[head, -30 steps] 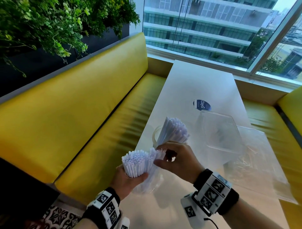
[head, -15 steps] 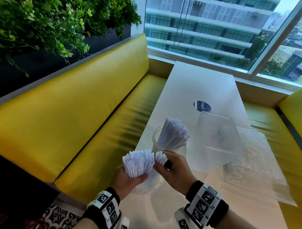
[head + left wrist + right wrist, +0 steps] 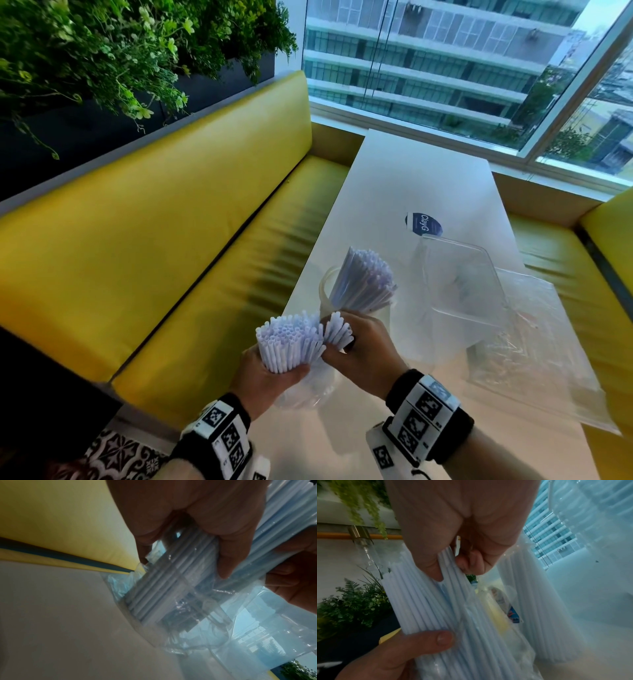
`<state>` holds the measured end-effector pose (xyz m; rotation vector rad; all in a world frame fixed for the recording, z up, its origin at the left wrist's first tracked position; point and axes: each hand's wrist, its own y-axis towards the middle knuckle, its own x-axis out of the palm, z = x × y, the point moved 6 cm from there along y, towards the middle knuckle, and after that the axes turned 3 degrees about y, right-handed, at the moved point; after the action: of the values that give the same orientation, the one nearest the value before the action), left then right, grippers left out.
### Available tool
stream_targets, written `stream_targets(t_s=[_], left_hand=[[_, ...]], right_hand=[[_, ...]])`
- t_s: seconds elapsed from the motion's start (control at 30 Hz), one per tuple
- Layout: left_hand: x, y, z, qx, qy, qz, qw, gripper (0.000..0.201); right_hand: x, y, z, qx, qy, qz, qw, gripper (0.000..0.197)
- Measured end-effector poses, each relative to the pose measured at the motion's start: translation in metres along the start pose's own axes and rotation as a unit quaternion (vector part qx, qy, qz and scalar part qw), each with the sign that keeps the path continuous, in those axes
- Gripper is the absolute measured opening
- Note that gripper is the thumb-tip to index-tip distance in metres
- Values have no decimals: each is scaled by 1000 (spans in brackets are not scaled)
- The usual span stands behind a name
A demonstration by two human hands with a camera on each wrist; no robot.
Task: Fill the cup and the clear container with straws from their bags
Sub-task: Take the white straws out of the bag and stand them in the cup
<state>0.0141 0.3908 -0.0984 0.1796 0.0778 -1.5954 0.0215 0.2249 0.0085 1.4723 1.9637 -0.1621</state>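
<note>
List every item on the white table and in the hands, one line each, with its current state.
Round clear cup: upright, holds straws.
Square clear plastic container: open, no straws visible inside.
Flat clear plastic bag: lying on the white table.
White straw bundle in its clear bag: gripped by left hand.
Small straw bunch: pinched by right hand.

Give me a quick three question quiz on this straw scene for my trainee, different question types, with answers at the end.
1. True or false: the cup already holds straws.
2. Which hand grips the big bundle of straws? A) left B) right
3. Fill in: the right hand pinches a small ____ of straws.

Key: 1 true. 2 A, the left hand. 3 cluster, split from the bundle.
</note>
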Motion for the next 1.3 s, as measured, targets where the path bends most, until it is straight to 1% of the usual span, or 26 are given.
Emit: stream_targets(t_s=[0.03,0.13,0.23,0.4,0.5,0.6,0.7,0.77,1.0,1.07,1.2,1.3], left_hand=[[0,0,0,-5,-3,3,1000,46],[0,0,-3,-8,-9,7,1000,48],[0,0,-4,-8,-11,7,1000,49],[0,1,-6,-13,0,2,1000,50],[-1,1,-5,-15,0,6,1000,51],[-1,0,-3,-16,-2,2,1000,49],[-1,-1,-1,-18,-13,5,1000,40],[-2,-2,-1,-20,-21,13,1000,35],[-1,1,-5,-22,-20,11,999,37],[-2,1,-5,-22,-19,13,1000,37],[-2,1,-4,-25,-12,4,1000,42],[-1,1,-5,-25,-5,-2,1000,47]], right_hand=[[-2,1,-2,0,-2,-3,1000,9],[-7,5,-7,-8,-16,-10,1000,7],[-16,10,-15,-26,-31,4,999,5],[-42,20,-32,-42,-39,16,998,14],[-66,28,-40,-19,-29,40,999,21],[-86,36,-45,19,1,34,999,17],[-101,43,-54,23,6,13,1000,11],[-113,49,-60,22,17,8,1000,11],[-143,66,-80,2,64,13,998,11],[-151,71,-83,-5,70,25,997,11],[-172,85,-77,-6,77,82,994,13],[-173,97,-65,16,81,72,994,11]])
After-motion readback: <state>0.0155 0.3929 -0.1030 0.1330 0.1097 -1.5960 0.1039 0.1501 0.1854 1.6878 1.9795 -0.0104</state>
